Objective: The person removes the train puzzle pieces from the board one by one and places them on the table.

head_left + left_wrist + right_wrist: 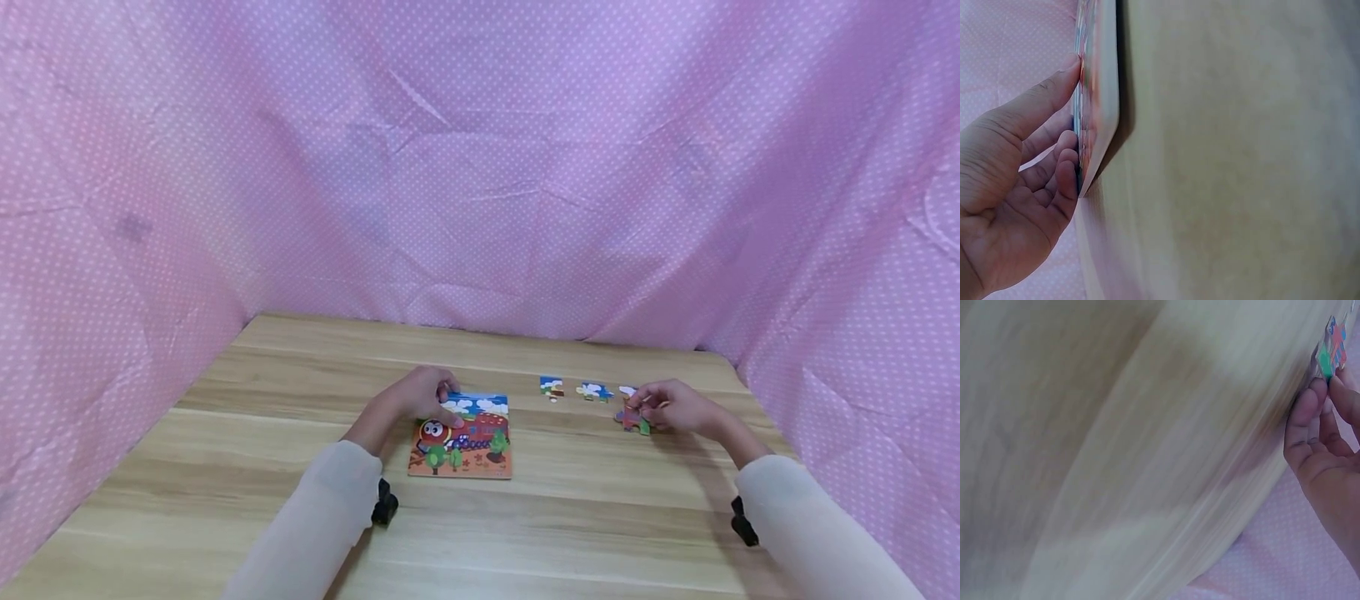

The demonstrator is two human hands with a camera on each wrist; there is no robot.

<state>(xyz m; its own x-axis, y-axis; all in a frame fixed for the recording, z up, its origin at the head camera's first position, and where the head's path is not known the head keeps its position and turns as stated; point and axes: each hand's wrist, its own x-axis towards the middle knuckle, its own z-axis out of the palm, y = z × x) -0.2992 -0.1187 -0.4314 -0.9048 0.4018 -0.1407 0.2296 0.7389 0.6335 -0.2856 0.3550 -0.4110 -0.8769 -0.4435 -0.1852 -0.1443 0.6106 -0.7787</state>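
Observation:
In the head view a square jigsaw puzzle with a red cartoon train, green trees and clouds lies on the table. My left hand is at its upper left, thumb touching the picture side. The other fingers rest loosely bent by the corner, with a gap between them and the thumb. Over to the right, my right hand pinches a puzzle piece coloured red, blue and green between thumb and fingertips. Its fingers partly cover the piece.
Behind the puzzle's right side, loose sky-coloured pieces lie in a row: one at the left, a middle cloud piece and another beside my right hand. A wooden table carries everything. Pink dotted cloth hangs around it.

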